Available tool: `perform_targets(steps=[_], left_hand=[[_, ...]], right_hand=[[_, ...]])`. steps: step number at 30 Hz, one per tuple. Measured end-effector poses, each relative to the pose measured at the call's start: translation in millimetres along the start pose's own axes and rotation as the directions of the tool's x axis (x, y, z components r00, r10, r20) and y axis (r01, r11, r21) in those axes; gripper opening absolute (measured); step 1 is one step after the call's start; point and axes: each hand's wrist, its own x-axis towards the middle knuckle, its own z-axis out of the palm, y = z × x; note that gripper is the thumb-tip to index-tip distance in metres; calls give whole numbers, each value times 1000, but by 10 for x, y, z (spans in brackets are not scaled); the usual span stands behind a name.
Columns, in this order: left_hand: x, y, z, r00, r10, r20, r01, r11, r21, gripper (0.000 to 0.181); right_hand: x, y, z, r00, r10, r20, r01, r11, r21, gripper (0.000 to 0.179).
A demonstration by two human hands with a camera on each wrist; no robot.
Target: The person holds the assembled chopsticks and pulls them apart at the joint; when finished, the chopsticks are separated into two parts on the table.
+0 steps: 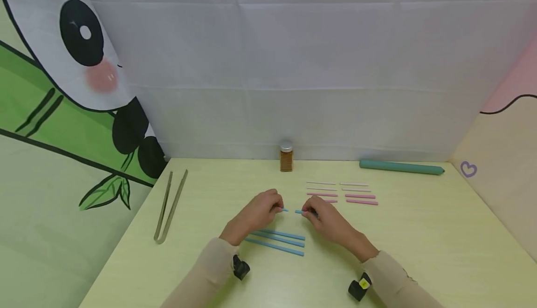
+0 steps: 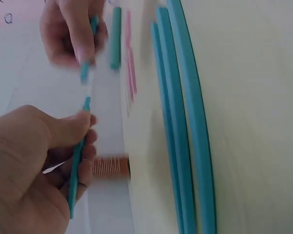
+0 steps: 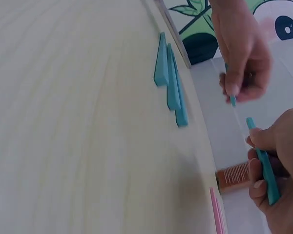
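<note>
The left hand (image 1: 261,211) pinches a blue piece (image 2: 74,181) between thumb and fingers; facing it, the right hand (image 1: 326,218) pinches a second blue piece (image 3: 268,178), the two tips apart. Just nearer the person than the left grip, three long blue sticks (image 1: 278,239) lie on the counter (image 1: 423,229). Just beyond the right grip run pink sticks (image 1: 361,202) in two columns. Farther beyond both grips stands a lidded jar (image 1: 286,160); to its right lies a green cylinder (image 1: 400,167). Well left of the left grip lie metal tongs (image 1: 174,205).
</note>
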Motion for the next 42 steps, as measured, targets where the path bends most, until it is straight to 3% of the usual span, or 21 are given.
perform_targets(steps=[2,5,7,10,15,22,31,36,42], left_hand=[[-68,-125,-68,996,-75,-48,76,997,11,6],[-170,-308,-180,976,-190,-103,188,982,-24,5],[-196,-373,-225,972,-212,-103,209,977,-40,4],[-158,-385,-224,981,-180,-74,176,983,-52,6],[-45,-269,-113,987,-154,-34,152,987,-61,6],[121,-79,81,995,-101,10,101,994,-45,11],[496,242,376,996,-54,75,53,999,12,21],[682,382,564,993,-76,95,69,995,76,20],[804,501,781,992,-107,63,102,991,85,17]], right_hand=[[-70,89,-79,999,41,-31,-41,999,0,6],[-187,244,-217,991,82,-102,-81,997,15,4],[-242,331,-281,989,70,-132,-70,998,4,4],[-293,415,-332,986,32,-161,-34,999,-12,6],[-373,519,-369,979,1,-203,-15,998,-67,6],[-536,697,-506,969,73,-236,-102,988,-113,11],[-646,920,-678,971,122,-207,-159,972,-175,19],[-633,980,-702,973,124,-195,-161,969,-187,17],[-617,1016,-696,973,147,-179,-177,971,-163,15]])
